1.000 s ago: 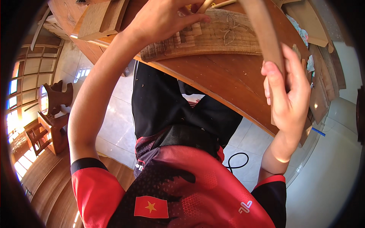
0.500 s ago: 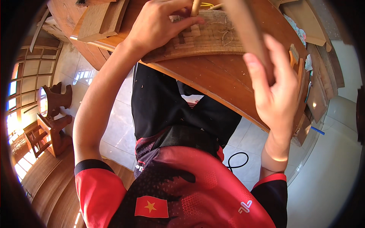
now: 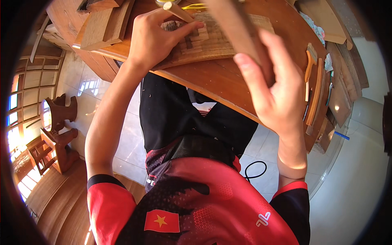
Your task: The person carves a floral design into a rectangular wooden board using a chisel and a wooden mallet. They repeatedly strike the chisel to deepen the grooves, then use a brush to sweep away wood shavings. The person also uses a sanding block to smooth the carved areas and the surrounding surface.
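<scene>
A curved wooden board (image 3: 216,47) with carved relief lies on the table near its front edge. My left hand (image 3: 151,41) rests over the board's left part, fingers closed round a chisel (image 3: 179,12) with a pale round wooden handle. The handle leans, its butt end up and to the left; the blade is hidden. My right hand (image 3: 281,85) grips a thick wooden mallet (image 3: 241,34), a long bar blurred by motion. It is raised over the board's right part, and its far end runs out of the top of the view.
The table (image 3: 220,83) is reddish-brown wood. Wooden blocks (image 3: 108,24) stand at its left, with a yellow-handled tool (image 3: 195,6) behind the board. On the right lie a brush (image 3: 311,61), wooden strips (image 3: 316,98) and a cloth (image 3: 314,28). A wooden stool (image 3: 57,143) stands on the floor left.
My right hand and the mallet have swung left over the board. My left hand has shifted slightly left, and the chisel handle now leans further left.
</scene>
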Demonstrator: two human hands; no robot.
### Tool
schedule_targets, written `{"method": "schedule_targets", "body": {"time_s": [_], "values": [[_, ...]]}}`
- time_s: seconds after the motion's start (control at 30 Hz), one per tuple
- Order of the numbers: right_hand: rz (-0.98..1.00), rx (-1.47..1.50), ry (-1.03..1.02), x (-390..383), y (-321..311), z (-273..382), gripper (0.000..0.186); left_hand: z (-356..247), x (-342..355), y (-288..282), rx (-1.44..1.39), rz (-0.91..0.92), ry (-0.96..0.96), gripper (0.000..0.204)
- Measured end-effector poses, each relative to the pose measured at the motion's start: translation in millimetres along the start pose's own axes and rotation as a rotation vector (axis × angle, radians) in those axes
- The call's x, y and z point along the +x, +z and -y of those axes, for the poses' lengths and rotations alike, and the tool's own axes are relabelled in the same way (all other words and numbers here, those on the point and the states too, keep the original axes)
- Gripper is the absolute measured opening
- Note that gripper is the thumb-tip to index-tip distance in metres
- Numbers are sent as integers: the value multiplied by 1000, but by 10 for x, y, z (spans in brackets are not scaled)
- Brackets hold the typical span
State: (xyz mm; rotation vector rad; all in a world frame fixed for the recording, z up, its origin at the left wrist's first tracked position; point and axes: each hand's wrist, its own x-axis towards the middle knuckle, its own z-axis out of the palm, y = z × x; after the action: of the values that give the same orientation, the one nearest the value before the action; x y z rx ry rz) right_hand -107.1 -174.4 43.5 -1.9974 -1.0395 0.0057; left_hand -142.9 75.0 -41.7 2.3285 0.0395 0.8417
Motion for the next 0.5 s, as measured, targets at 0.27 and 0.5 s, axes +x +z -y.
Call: {"method": "schedule_targets", "body": {"time_s": [0.27, 0.5], "values": [[-34, 303, 175, -44, -22, -193, 30, -61, 32, 10, -168, 113, -306, 38], [12, 439, 390, -5, -7, -409, 33, 84, 46, 60, -388, 72, -327, 38]]}}
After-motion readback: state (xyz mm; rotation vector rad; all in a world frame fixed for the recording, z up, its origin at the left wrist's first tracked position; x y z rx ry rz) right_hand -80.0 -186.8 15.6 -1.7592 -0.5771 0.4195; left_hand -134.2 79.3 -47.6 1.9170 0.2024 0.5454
